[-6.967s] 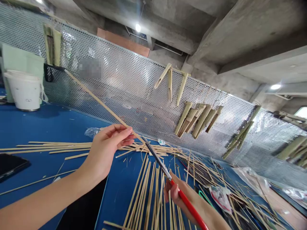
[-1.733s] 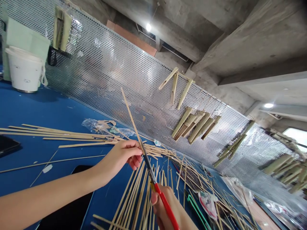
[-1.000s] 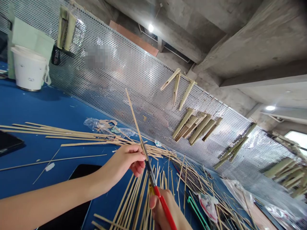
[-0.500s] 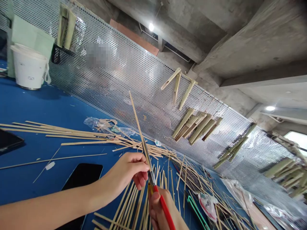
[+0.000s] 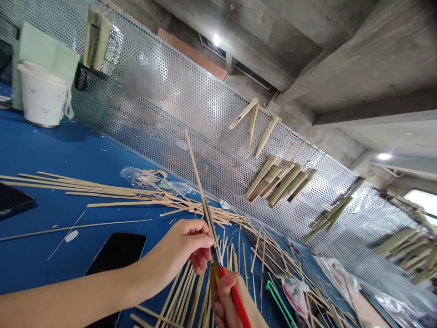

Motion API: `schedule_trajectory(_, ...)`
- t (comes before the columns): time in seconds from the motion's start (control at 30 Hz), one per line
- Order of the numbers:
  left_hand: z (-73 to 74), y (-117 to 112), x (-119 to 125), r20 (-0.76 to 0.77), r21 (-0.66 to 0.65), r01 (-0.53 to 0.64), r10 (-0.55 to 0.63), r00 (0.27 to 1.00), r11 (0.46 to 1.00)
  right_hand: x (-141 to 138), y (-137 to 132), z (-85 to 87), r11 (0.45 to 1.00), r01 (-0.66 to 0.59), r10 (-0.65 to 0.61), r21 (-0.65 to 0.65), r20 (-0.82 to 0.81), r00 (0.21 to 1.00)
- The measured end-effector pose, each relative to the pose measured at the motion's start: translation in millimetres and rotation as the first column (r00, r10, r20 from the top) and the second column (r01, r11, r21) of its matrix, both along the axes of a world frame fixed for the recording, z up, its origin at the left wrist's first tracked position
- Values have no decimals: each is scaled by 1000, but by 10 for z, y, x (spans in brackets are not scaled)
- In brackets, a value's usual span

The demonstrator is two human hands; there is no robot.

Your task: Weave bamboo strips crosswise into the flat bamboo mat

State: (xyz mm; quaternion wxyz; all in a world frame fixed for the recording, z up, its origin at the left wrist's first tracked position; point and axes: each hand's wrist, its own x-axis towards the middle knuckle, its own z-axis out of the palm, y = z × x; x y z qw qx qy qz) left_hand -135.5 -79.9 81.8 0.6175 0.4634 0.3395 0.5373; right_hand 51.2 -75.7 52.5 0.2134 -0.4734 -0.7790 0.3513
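My left hand pinches the strip, which extends up and away from it. My right hand is clamped on the scissors, alongside the strip. The phone lies left of my left hand.

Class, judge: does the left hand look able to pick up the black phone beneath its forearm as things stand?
Probably not: the left hand pinches a pale strip, and the forearm hides part of the phone. Its far end looks uncovered, though.
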Motion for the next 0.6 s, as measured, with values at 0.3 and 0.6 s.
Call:
schedule_trajectory(0.3,-73,-66,67,-14,-21,72,-72,997,997,-61,-48,55,988,1,-15,-154,-89,996)
schedule_trajectory(0.6,-63,-53,101,-32,-51,55,-57,998,997,-106,-27,157,983,47,-61,-177,-76,995)
